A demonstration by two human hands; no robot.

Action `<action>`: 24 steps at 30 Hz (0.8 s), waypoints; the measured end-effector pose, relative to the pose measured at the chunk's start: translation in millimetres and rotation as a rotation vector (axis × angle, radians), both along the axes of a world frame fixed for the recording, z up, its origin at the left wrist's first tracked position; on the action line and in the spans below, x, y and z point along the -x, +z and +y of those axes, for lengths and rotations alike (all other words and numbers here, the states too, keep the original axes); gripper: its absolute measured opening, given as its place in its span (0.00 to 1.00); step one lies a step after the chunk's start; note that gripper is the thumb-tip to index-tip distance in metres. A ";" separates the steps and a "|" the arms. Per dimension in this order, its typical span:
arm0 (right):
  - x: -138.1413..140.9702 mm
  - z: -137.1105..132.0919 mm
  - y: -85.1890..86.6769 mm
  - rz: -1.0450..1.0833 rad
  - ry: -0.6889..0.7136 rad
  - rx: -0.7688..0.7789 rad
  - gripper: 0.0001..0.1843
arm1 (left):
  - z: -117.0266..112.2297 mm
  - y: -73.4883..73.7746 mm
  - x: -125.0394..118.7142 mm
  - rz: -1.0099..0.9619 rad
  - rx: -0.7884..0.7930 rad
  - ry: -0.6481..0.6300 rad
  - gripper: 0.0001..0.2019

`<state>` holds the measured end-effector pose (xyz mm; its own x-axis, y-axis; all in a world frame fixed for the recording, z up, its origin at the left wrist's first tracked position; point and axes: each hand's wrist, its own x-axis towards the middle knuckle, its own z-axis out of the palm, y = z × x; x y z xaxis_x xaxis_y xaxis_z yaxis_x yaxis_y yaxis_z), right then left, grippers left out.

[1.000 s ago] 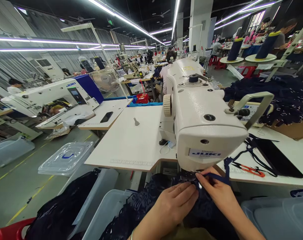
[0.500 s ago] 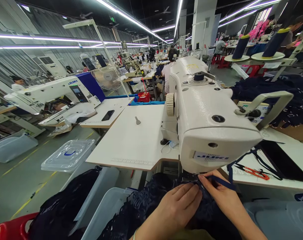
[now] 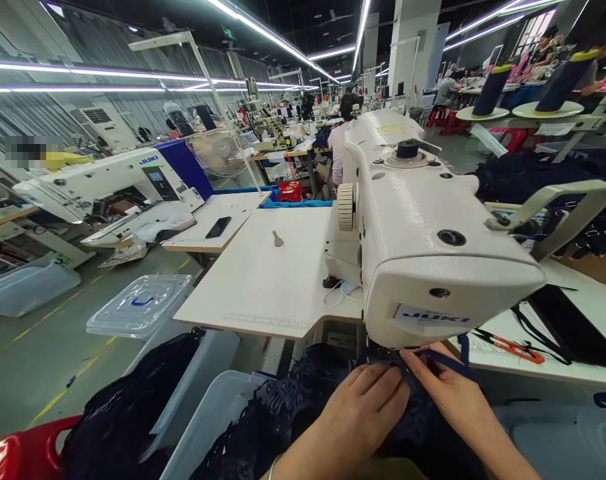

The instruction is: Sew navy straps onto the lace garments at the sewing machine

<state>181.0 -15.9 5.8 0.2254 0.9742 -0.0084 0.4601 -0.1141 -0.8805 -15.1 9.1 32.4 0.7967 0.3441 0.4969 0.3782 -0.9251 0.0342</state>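
A white sewing machine (image 3: 443, 227) stands before me, its head above both hands. Below the head, my left hand (image 3: 365, 403) presses dark navy lace fabric (image 3: 277, 393) with its fingers bent and together. Beside it on the right, my right hand (image 3: 445, 383) pinches the fabric edge near the needle area, thumb and forefinger close together. A narrow navy strap (image 3: 445, 363) runs over the fingers of this hand and up to the right table. The needle and presser foot are hidden by the machine head and my fingers.
Orange thread snips (image 3: 520, 348) and a black tablet-like slab (image 3: 577, 327) lie on the right. A small flat metal piece (image 3: 277, 239) rests on the white tabletop (image 3: 253, 287). Clear plastic bins (image 3: 213, 413) stand below. Thread cones (image 3: 491, 93) rise at the right.
My view has shifted slightly, so the machine appears a little farther right. Both hands keep their places at the fabric under the machine head, with the left fingers bent a bit more.
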 end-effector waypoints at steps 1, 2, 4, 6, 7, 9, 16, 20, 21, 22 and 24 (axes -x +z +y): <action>-1.9 0.5 -1.2 0.018 0.003 0.020 0.20 | -0.5 -2.5 -0.9 -0.016 -0.011 0.033 0.13; -4.1 1.1 -3.0 0.038 0.008 0.043 0.22 | -1.0 -5.0 -1.7 -0.038 -0.023 0.064 0.12; -8.8 3.0 -6.8 0.066 0.018 0.082 0.25 | -2.2 -8.7 -3.1 -0.057 -0.035 0.103 0.11; -12.4 5.7 -9.4 0.066 0.026 0.118 0.27 | -3.3 -10.6 -3.7 -0.036 -0.040 0.102 0.13; -13.5 7.2 -10.0 0.060 0.029 0.144 0.27 | -3.7 -11.1 -3.6 -0.030 -0.055 0.102 0.14; -13.7 9.7 -9.9 0.031 0.028 0.214 0.28 | -4.0 -12.4 -2.8 -0.022 -0.099 0.106 0.16; -7.7 11.3 -2.9 -0.003 0.006 0.305 0.28 | -1.0 -19.6 4.4 0.042 -0.112 0.036 0.16; -8.0 10.6 -2.9 0.026 -0.011 0.310 0.27 | -0.5 -18.3 4.8 0.024 -0.110 0.030 0.16; -8.0 9.9 -3.9 0.037 -0.019 0.307 0.27 | -0.4 -16.7 4.0 0.014 -0.114 0.033 0.16; -7.7 8.9 -5.0 0.051 -0.025 0.304 0.27 | -0.4 -14.5 3.0 0.009 -0.115 0.036 0.15; -6.2 6.5 -7.1 0.080 -0.028 0.290 0.27 | -0.5 -8.8 0.5 0.017 -0.108 0.044 0.16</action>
